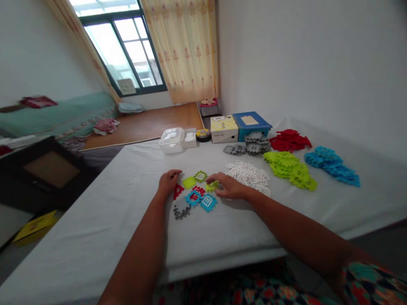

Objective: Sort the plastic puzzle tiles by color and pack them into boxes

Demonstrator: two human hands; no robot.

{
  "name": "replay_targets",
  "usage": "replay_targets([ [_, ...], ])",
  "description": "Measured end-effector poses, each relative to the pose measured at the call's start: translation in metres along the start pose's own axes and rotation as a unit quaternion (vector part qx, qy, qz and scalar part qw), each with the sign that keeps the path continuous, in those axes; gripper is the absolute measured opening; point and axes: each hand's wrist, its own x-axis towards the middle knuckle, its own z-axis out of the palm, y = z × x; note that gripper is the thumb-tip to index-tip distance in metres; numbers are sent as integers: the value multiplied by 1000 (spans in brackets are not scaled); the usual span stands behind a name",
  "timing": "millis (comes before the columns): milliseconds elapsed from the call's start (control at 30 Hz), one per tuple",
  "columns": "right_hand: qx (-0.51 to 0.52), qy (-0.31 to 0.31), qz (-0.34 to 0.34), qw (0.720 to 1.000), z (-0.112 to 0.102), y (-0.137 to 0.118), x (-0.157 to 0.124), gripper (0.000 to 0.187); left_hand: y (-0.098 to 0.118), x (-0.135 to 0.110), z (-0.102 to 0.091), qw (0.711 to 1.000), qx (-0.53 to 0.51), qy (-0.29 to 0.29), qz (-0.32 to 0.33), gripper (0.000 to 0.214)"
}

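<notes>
Several plastic interlocking building pieces lie close together on the white-covered table point(133, 199). My left hand point(168, 183) rests at their left, fingers stretched forward and holding nothing I can see, beside a red triangular piece point(178, 191). My right hand point(228, 186) reaches in from the right. Its finger and thumb are apart around a yellow-green piece point(211, 186), and I cannot see a firm grip. Between the hands are another yellow-green piece point(188, 182), a green piece with a white window insert point(200, 176), a blue window piece point(208, 202), a blue frame point(190, 199) and grey pieces point(182, 212).
White window inserts point(249, 174) are heaped right of my hand. Grey point(257, 144), red point(289, 140), yellow-green point(288, 167) and blue piles point(330, 164) stand beyond. A clear plastic container point(171, 142), yellow box point(224, 129) and blue box point(251, 123) line the far edge.
</notes>
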Motion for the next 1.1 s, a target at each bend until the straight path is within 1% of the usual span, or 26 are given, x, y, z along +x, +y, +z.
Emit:
replay_targets([
  [100,-12,4,10,1000,-1,10,-2,51,-1,0,3,1000,1,2,6,34],
  [233,-74,29,32,996,3,13,-4,55,4,0,5,1000,1,-7,10,33],
  [367,-123,22,48,991,9,11,-3,46,9,0,6,1000,12,-18,12,32],
  [500,-133,48,63,988,12,9,0,45,7,0,6,999,11,-22,33,32],
  [700,-187,42,39,981,18,5,4,40,-1,-1,5,999,-6,-23,46,32],
  [867,-215,84,32,973,19,3,4,44,-7,3,5,998,4,-18,63,33],
  [967,-224,106,17,969,19,1,5,45,-7,8,4,998,1,-8,63,32],
  [1033,-233,111,10,966,17,-2,6,45,-7,11,3,998,0,0,57,32],
  [1100,-246,118,15,962,11,-4,3,44,-7,13,1,999,1,1,53,32],
])
